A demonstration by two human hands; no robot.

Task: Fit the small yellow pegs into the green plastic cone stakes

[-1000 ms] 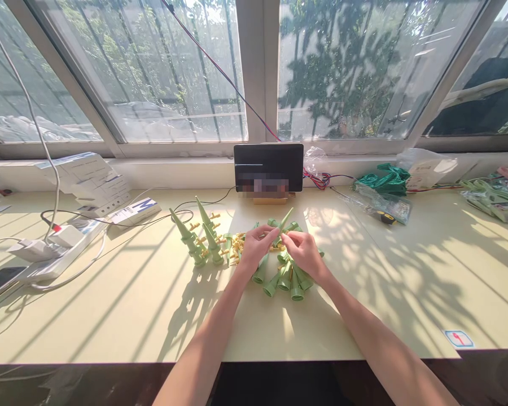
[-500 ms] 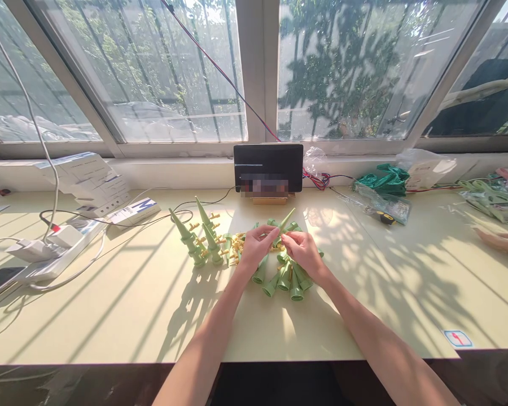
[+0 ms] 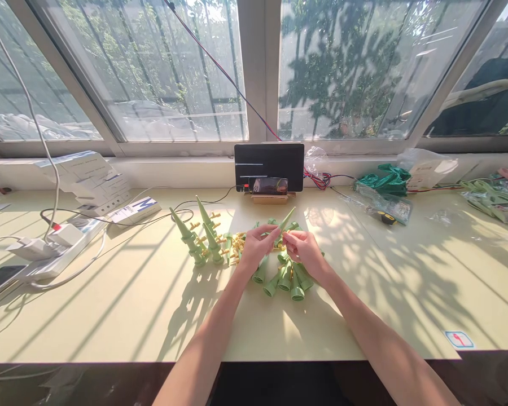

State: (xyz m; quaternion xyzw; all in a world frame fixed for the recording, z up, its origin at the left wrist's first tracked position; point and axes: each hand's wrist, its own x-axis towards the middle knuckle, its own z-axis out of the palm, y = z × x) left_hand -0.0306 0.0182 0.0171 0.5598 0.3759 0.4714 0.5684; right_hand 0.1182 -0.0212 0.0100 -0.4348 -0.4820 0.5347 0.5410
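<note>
A green plastic cone-shaped spike (image 3: 288, 219), point up and tilted right, is pinched in my left hand (image 3: 256, 246). Close beside it, my right hand (image 3: 303, 249) is closed at the spike's lower end, on what looks like a small yellow peg mostly hidden by the fingertips. Under and around both hands lie several loose green hollow spikes (image 3: 284, 278), open ends towards me. A pile of small yellow pegs (image 3: 237, 242) sits left of my left hand. Further left, green spikes with yellow pegs in their sides (image 3: 190, 243) stand upright.
A black screen (image 3: 268, 160) stands at the back, with a phone (image 3: 271, 185) before it. A power strip (image 3: 68, 254) with cables and a white box (image 3: 135, 212) are at left. A tape measure (image 3: 387, 218), green bag (image 3: 385, 179) and plastic packets (image 3: 493, 197) lie at right.
My right fingers have shifted slightly at the spike's lower end, where a bit of yellow now shows. Another person's hand at the right edge has gone from view.
</note>
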